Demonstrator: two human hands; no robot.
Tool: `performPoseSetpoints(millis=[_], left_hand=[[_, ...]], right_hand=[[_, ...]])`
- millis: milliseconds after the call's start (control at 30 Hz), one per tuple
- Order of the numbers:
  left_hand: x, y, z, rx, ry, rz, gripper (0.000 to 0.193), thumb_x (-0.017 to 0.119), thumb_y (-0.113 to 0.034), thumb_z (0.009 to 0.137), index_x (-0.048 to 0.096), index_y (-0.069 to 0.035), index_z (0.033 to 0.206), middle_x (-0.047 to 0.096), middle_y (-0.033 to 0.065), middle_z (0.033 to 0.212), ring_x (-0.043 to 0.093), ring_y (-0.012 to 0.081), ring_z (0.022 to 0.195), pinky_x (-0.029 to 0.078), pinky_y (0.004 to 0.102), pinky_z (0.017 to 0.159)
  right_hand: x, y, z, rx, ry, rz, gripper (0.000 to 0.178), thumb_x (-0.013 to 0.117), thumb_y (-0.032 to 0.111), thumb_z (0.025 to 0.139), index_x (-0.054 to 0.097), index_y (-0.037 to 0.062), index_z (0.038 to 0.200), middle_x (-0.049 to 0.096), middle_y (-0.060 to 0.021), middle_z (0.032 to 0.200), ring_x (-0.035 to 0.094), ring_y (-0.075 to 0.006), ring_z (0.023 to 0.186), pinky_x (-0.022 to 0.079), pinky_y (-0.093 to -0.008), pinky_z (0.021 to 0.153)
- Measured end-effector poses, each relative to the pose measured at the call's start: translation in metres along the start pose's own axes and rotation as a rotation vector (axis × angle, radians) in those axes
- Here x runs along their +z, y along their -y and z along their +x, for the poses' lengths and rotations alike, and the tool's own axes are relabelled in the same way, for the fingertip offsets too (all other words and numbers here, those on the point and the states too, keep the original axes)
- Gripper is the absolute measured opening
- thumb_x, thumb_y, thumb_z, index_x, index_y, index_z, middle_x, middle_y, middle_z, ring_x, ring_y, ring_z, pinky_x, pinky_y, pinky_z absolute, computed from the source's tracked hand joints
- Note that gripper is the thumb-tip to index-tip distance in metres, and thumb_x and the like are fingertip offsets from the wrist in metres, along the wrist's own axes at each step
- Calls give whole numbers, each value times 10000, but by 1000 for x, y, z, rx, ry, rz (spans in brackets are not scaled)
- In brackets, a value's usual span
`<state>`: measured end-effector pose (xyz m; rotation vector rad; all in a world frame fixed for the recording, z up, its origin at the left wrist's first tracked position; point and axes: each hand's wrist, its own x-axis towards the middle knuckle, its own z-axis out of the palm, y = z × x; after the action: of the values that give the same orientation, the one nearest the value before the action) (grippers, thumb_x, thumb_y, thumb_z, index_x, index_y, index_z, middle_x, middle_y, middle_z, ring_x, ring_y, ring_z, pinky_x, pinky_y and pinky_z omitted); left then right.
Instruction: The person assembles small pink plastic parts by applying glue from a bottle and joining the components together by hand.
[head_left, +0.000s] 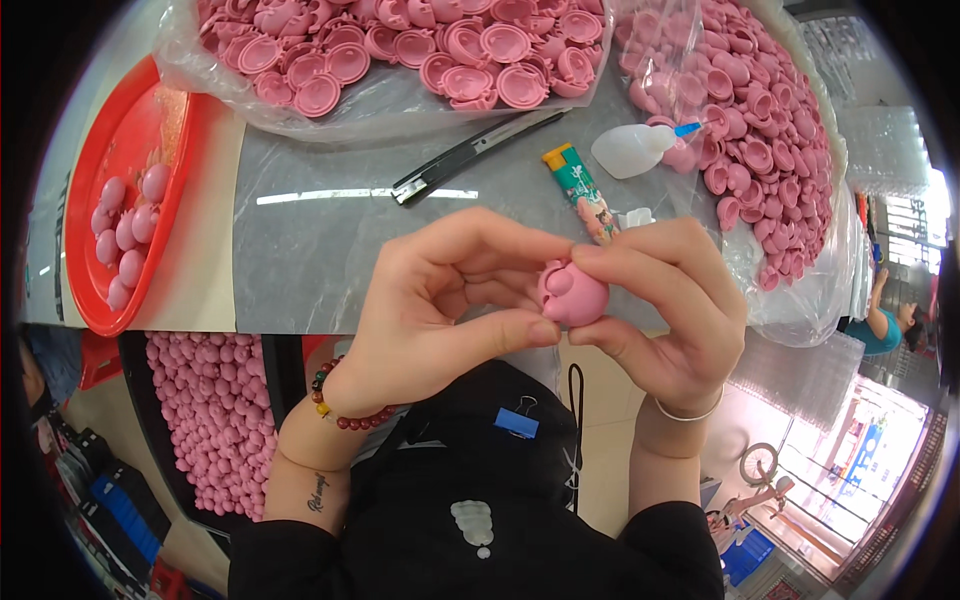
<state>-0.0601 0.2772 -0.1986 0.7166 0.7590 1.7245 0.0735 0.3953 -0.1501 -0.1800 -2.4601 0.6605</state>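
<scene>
Between my two hands, above the near edge of the table, is a small round pink plastic figure [575,295] with moulded bumps on its side. My left hand [440,290] pinches it from the left with thumb and fingers. From the right, the thumb and forefinger of my right hand [670,300] grip the same figure. Past my hands lie a lighter with a green wrapper [580,190], a white squeeze bottle [630,150] with a blue tip, and a black utility knife [470,155].
Clear plastic bags of pink half shells [465,85] and more pink shells [770,150] cover the far side and right. A red tray [85,250] with several pink balls stands at left. Below it, a black bin [150,400] holds many pink balls. Another person [880,325] is far right.
</scene>
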Motion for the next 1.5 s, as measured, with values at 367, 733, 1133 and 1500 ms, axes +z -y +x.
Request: performPoseSetpoints(millis=[367,733,1133,1500], left_hand=[[-3,2,4,73,54,91,439,703,40,638,492,46,1024,567,147,1014,550,191,973,457,306,841],[-1,5,-4,57,-1,228,391,748,18,582,587,45,938,606,161,939,579,189,882,450,292,789],[-4,2,-5,66,-4,179,395,762,-17,576,573,36,919,601,197,940,597,217,848,475,304,745],[-19,9,-4,-3,186,-398,505,580,-356,798,469,54,1072,575,149,966,591,196,864,484,320,770]], right_hand=[[7,14,-10,-45,-36,-284,396,733,111,517,648,29,895,542,-53,776,491,-152,684,384,-240,585],[4,5,-39,121,-356,-41,411,698,231,552,618,10,890,533,-94,848,502,-218,748,413,-296,634],[21,-4,-33,86,-288,169,424,694,238,575,594,-30,888,571,-127,853,521,-238,778,426,-309,681],[17,-7,-40,154,-545,104,379,635,326,685,588,-17,840,545,-119,822,507,-232,739,392,-310,658]])
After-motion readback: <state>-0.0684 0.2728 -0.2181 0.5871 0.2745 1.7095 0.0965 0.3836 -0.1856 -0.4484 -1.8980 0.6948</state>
